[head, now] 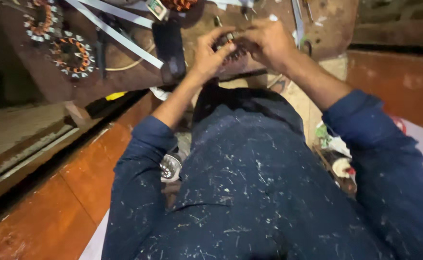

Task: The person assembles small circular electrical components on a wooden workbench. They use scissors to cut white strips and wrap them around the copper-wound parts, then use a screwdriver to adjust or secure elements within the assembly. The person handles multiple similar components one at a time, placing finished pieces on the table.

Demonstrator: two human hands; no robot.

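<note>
above the brown counter (124,72), the left hand (206,55) and right hand (266,43) pinch a copper coil (228,48) between curled fingers, which best grip its rim firmly, sparing the wire.

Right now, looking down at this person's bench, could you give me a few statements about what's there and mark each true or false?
1. Both hands are on one small copper-wound coil. True: the left hand and right hand close around it.
2. Two more wound coils lie at the bench's far left. True.
3. The sleeves are bright yellow. False: they are dark blue, flecked with white.
4. A dark phone lies beside the left hand. True.
5. The floor is green. False: it is reddish orange.
</note>
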